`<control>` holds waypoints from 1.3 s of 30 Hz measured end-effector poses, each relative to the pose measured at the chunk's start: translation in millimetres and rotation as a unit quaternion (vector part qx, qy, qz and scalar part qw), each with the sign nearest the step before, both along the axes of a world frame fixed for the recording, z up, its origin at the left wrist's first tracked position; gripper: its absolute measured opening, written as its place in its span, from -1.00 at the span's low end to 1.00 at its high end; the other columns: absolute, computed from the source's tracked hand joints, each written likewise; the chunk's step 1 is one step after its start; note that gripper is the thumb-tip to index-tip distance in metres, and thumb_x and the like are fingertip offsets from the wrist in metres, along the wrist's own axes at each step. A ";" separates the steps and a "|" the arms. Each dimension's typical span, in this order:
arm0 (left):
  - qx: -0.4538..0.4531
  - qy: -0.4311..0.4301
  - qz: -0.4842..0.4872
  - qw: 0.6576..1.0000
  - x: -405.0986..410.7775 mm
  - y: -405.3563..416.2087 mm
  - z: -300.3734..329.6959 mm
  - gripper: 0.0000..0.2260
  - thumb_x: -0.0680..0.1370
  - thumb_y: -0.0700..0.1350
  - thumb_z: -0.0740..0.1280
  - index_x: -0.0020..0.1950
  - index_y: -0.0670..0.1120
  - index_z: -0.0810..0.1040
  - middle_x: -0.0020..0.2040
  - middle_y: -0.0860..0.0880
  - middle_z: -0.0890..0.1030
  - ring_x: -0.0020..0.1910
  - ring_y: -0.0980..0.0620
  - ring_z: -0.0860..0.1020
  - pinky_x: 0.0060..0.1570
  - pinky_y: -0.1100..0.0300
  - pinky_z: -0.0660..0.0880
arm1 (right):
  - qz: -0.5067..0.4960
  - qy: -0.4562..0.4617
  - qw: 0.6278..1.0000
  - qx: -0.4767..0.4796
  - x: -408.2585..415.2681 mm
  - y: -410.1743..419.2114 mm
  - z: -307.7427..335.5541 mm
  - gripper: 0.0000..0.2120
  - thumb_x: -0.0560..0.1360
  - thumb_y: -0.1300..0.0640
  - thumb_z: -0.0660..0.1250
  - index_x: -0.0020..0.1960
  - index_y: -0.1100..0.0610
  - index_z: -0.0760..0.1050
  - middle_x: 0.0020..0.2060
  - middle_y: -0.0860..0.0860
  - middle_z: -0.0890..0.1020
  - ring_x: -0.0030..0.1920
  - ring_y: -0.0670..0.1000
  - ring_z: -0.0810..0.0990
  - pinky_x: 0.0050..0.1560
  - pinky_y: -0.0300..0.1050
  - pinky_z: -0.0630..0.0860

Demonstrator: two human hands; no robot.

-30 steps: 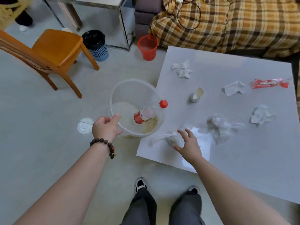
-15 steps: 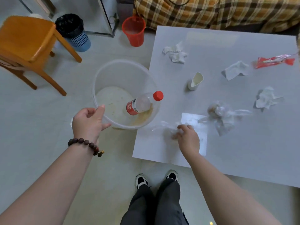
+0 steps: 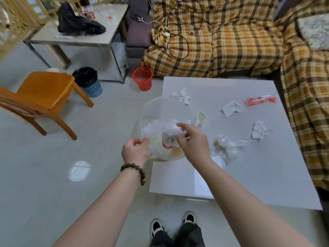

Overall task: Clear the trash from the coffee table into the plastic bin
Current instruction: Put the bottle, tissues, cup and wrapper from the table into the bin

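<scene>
I am gripping the rim of the clear plastic bin (image 3: pixel 153 111) with my left hand (image 3: pixel 135 152), holding it at the white coffee table's (image 3: pixel 267 175) edge. My right hand (image 3: pixel 193 140) is pinching crumpled clear plastic (image 3: pixel 165 128) over the bin. Tissues (image 3: pixel 230 108), a red wrapper (image 3: pixel 260 100) are lying on the table; a plaid sofa (image 3: pixel 222 41) is standing behind.

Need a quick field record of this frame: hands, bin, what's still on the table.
left hand: grips the clear plastic bin by its near rim
right hand: over the bin, fingers pinching a crumpled clear plastic wrap
bin contents: bottle, mostly hidden, red label showing
coffee table, still on it: three crumpled tissues, red wrapper, paper cup, clear plastic bag
</scene>
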State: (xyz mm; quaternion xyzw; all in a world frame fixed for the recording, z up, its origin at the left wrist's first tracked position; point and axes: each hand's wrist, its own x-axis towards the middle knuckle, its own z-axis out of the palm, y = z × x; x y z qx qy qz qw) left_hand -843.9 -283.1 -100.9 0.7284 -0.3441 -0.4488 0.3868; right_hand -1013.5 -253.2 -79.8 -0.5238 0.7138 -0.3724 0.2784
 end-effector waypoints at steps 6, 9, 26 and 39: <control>-0.009 0.025 -0.010 1.000 -8.4 3.9 10.3 -0.69 0.48 -0.01 0.45 -0.13 -0.26 0.51 -0.27 -0.05 0.49 -0.33 0.06 0.54 -0.29 0.08 0.64 | 0.012 -0.006 0.998 0.058 -3.9 5.5 0.7 -0.50 0.41 0.05 0.41 0.32 -0.13 0.41 0.20 -0.15 0.50 0.04 -0.10 0.52 0.00 -0.18 0.45; -0.012 0.021 -0.017 1.000 -12.4 0.4 8.5 -0.67 0.47 -0.01 0.45 -0.10 -0.29 0.53 -0.27 -0.04 0.50 -0.32 0.07 0.54 -0.31 0.10 0.64 | -0.010 0.004 0.999 0.048 -21.0 17.0 -1.6 -0.52 0.41 0.05 0.41 0.30 -0.14 0.42 0.18 -0.15 0.50 0.00 -0.11 0.53 -0.06 -0.21 0.43; 0.001 -0.006 0.042 0.999 -120.3 -45.3 -23.5 -0.69 0.43 0.03 0.47 -0.13 -0.20 0.50 -0.26 -0.01 0.46 -0.58 0.30 0.52 -0.14 0.03 0.62 | -0.096 0.026 0.971 0.216 -215.1 33.0 -110.8 -0.57 0.45 0.08 0.38 0.30 0.02 0.41 0.23 0.05 0.48 0.10 0.05 0.53 0.02 -0.11 0.44; -0.002 -0.024 0.150 0.988 -152.9 -44.3 -51.0 -0.68 0.35 0.13 0.44 -0.17 -0.11 0.51 0.13 -0.25 0.61 -0.26 0.14 0.69 -0.13 0.06 0.66 | 0.051 0.091 0.940 0.325 -281.1 -30.1 -212.2 -0.42 0.45 0.05 0.34 0.43 -0.04 0.26 0.49 0.07 0.19 0.48 0.10 0.12 0.37 0.06 0.30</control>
